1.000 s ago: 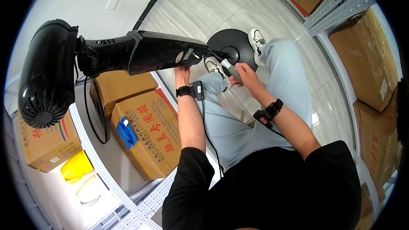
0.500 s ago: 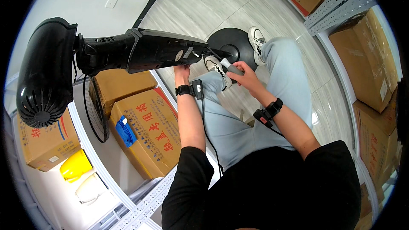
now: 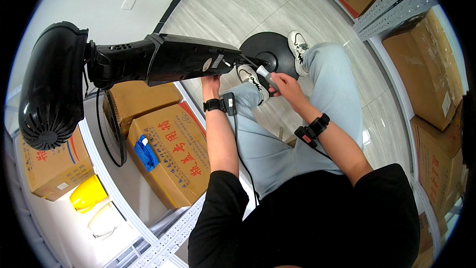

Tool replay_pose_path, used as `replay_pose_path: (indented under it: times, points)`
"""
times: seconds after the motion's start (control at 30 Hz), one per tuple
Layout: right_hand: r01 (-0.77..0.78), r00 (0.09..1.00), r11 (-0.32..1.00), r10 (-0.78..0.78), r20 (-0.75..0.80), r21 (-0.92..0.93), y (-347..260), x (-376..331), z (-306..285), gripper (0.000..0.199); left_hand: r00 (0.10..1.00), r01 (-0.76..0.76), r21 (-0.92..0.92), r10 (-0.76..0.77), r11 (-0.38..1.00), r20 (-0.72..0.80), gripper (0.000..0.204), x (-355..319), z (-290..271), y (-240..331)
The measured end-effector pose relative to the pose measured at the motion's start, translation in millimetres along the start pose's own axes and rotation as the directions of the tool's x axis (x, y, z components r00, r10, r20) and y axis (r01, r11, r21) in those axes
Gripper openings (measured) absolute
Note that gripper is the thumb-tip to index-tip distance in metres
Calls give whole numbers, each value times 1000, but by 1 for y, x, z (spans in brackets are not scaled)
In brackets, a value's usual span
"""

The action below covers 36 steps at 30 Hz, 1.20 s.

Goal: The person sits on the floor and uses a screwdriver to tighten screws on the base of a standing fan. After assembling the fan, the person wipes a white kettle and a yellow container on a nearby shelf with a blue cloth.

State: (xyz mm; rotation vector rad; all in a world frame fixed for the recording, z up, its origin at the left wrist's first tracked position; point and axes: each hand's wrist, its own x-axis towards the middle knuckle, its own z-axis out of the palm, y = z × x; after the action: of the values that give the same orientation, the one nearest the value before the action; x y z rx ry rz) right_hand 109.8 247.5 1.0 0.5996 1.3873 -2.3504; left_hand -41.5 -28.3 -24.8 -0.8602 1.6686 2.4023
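A black pedestal fan's long body [image 3: 193, 60] stretches across the left and middle, ending in a rounded vented motor housing [image 3: 52, 89]. Its round black base [image 3: 265, 44] rests on the floor between my feet. My left hand [image 3: 211, 84] is at the underside of the body by its lower end, most fingers hidden behind it, and appears to grip it. In my right hand [image 3: 287, 89] is a screwdriver [image 3: 263, 72] with a grey handle and pale collar, my fingers wrapped around the handle. Its thin shaft points at the body's lower end; the tip's contact cannot be made out.
A shelf at left holds cardboard boxes [image 3: 171, 154], a blue bundle [image 3: 146, 154], a round fan grille [image 3: 111, 129], and a yellow [image 3: 89, 193] and a white container [image 3: 106, 220]. More boxes [image 3: 421, 69] fill the right shelf. Cables run from both wrist straps.
My right hand has shifted slightly and its fingers have rolled around the screwdriver handle, covering more of it. My left hand and the fan have barely moved.
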Motion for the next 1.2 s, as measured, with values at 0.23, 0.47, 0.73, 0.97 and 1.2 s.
replay_pose_path:
  times: [0.23, 0.47, 0.73, 0.97, 1.2]
  points:
    - [97, 995, 973, -90, 45, -210, -4, -7, 3, 33, 1000, -13, -10, 13, 1000, 7, 38, -2, 3, 1]
    - [-113, 994, 991, 112, 14, 77, -10, -3, 1, 35, 999, -21, -20, 21, 1000, 23, 40, 0, -1, -1]
    - [109, 994, 977, -112, -3, -185, 0, -4, 1, 35, 999, -13, -19, 14, 1000, 39, 41, 4, -4, -1]
    - [72, 997, 989, -74, -10, -126, -4, -3, 2, 34, 1000, -6, -40, 5, 999, -13, 42, -3, 3, 1]
    - [-111, 993, 993, 108, 55, 46, -5, 1, -2, 36, 1000, -18, -12, 18, 1000, -8, 42, 2, -1, -1]
